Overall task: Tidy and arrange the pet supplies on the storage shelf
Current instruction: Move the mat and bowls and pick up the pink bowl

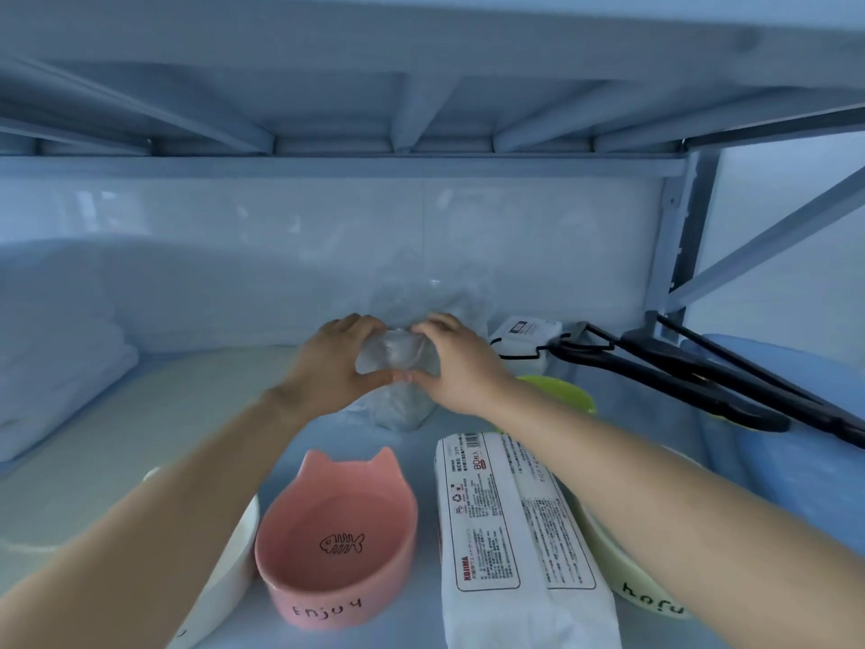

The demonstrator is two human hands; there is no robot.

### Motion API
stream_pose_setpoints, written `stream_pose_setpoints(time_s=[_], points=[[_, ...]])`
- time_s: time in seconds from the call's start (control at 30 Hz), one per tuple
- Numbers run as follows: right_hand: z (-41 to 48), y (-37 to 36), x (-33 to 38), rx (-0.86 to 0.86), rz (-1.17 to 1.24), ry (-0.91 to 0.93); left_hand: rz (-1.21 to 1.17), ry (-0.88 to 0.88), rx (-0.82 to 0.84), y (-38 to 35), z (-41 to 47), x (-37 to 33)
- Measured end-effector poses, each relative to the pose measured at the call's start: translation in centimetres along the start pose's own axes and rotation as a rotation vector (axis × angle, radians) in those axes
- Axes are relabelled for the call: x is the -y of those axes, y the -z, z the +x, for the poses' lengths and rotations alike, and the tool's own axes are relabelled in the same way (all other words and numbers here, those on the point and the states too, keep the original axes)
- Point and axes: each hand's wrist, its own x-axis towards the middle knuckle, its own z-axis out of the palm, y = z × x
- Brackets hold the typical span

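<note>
Left hand (334,365) and right hand (454,363) both pinch the clear bag (398,409) at its bunched top. Probably best to keep it upright while closing the neck; pink bowl (337,541) sits near in front.

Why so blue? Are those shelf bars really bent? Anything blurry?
Head view: a cold blue cast throughout; the wide-angle lens bows the upper shelf beams; glare streaks the back wall; the clear bag in the left hand and right hand looks soft, while the pink bowl and white pack print are sharp.
</note>
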Motion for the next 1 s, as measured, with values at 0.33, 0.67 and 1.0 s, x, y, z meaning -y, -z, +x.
stream_pose_setpoints(time_s=[0.33,0.67,1.0], points=[[0.5,1.2,-1.5,0.12,0.17,-0.002,0.199,-0.053,0.0,0.7,-1.3,-0.9],[-1.1,1.1,-0.3,0.085,0.104,-0.035,0.08,0.026,-0.081,1.3,-2.0,-1.2],[-4.1,2.5,0.4,0.041,0.095,-0.078,0.117,-0.076,-0.138,1.5,-3.7,-2.3]])
